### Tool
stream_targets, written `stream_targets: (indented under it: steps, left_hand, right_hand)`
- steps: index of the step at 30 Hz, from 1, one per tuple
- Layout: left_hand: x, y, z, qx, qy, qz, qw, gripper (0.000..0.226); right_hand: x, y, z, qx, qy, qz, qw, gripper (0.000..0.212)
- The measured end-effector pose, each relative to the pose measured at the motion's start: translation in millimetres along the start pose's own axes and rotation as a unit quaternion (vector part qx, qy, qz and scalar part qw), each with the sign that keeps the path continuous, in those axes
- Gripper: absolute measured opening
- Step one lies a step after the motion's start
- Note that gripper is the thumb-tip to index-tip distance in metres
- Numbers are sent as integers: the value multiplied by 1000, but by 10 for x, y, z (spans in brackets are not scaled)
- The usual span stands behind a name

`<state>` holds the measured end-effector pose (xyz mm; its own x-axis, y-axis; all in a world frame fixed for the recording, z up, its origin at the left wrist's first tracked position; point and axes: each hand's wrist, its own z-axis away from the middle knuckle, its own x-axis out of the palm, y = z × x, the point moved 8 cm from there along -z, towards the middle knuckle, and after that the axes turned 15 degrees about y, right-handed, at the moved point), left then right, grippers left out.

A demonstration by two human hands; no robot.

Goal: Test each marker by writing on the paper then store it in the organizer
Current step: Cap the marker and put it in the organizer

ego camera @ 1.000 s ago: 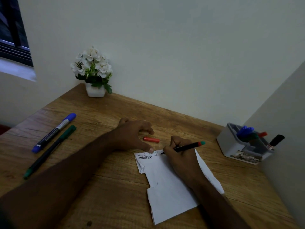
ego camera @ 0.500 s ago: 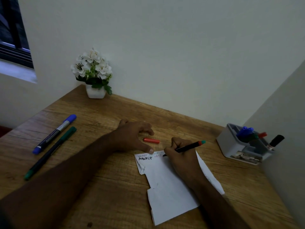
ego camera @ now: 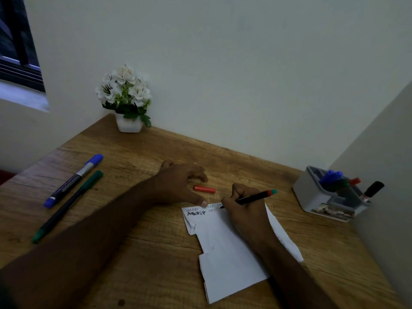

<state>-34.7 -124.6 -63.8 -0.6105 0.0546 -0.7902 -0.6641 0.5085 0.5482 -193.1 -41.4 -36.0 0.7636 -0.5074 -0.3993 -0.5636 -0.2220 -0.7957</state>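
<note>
Torn-edged white paper (ego camera: pixel 231 253) lies nearest on the grained wooden desk (ego camera: pixel 138 253). The right hand (ego camera: pixel 247 215) grips a slim black marker (ego camera: pixel 252 198), tip on the paper's top; the left hand (ego camera: pixel 178 186), fingers spread, pins that edge. Smooth red cap (ego camera: pixel 204 188) at 12 o'clock; grey plastic organizer (ego camera: pixel 312 195) at 2. Nothing has shifted noticeably since earlier.

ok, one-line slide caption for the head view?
Right hand writes on white paper sheet with black marker; left hand pins its top edge.
</note>
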Motion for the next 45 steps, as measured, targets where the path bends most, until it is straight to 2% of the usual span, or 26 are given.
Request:
stream_targets:
  steps: [8,11,16,18,20,22,25,28,35,45]
  left_hand:
    - [-18,25,9,2,3,-7,1000,82]
    - [-32,34,19,4,5,-2,1000,78]
    - [-112,127,16,38,65,2,997,45]
    - [-143,186,9,51,86,-17,995,26]
    - [-153,223,9,61,94,-41,993,17]
    - [-173,225,6,61,120,-25,991,15]
    - [-208,264,20,51,147,113,981,24]
    - [-196,417,60,80,132,214,965,18]
    - [-199,478,60,93,132,235,958,14]
    - [-209,471,56,95,128,255,954,15]
  right_hand:
    - [17,11,2,12,-9,-5,1000,33]
    - [-26,45,-9,43,2,-36,998,29]
    - [-150,42,-56,91,33,-134,986,15]
    - [-194,13,-81,84,38,-164,982,15]
    - [-253,-4,-112,72,39,-196,977,20]
    - [-290,-1,-134,75,30,-237,968,20]
    - [-332,-9,-150,72,33,-243,967,12]
    - [-332,-47,-139,65,32,-257,964,8]
    - [-313,-70,-118,46,27,-244,968,23]
    - [-329,-47,-137,47,37,-276,959,18]
